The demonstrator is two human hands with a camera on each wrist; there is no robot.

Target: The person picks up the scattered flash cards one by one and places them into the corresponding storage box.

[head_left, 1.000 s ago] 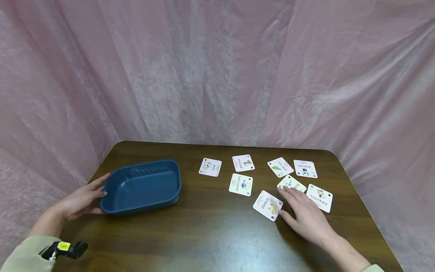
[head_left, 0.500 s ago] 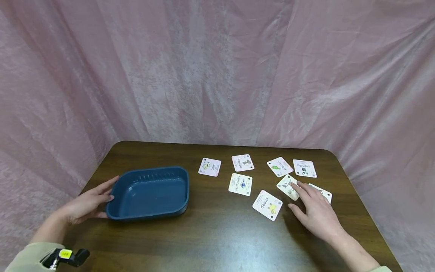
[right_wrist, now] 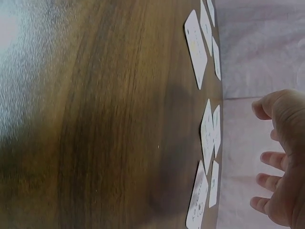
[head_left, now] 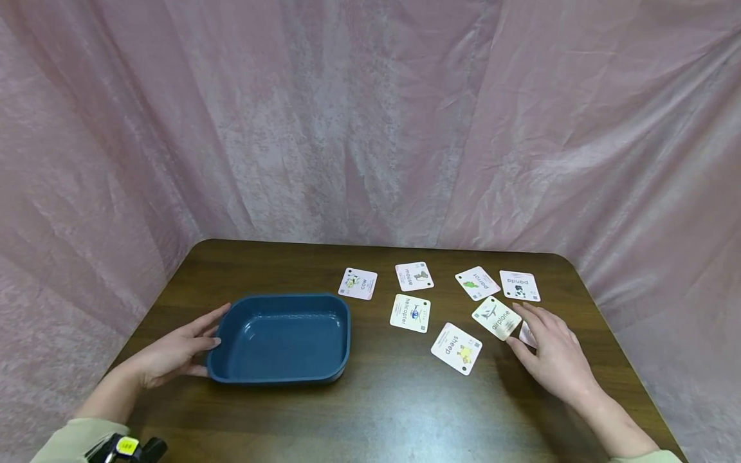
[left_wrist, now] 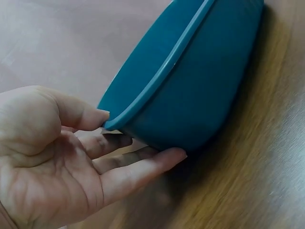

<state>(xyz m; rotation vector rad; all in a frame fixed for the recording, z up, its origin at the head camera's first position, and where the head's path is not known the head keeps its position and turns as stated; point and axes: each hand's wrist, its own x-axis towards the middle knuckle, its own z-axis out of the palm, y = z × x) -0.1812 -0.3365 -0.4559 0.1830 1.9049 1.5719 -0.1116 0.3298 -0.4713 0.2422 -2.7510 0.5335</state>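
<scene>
At the left half of the table, my left hand [head_left: 176, 352] grips the end of a blue rectangular plastic tub [head_left: 283, 347]. In the left wrist view the thumb lies at the tub's rim [left_wrist: 164, 71], with the other fingers against the outside wall below. My right hand [head_left: 552, 354] hovers over the picture cards on the right, its fingers relaxed and holding nothing. Just beyond its fingertips lies the airplane card [head_left: 496, 317]. The monkey card [head_left: 527, 335] is mostly hidden beneath this hand in the head view.
Several more white cards lie face up: sheep [head_left: 457, 348], helicopter [head_left: 410, 313], cow [head_left: 357, 283], mouse [head_left: 414, 276], parrot [head_left: 478, 283] and panda [head_left: 520, 285]. A pink curtain [head_left: 370, 128] hangs behind the brown wooden table [head_left: 393, 411].
The tub has moved right and toward the near edge along with my left hand. My right hand has shifted right, uncovering the airplane card and covering most of the monkey card.
</scene>
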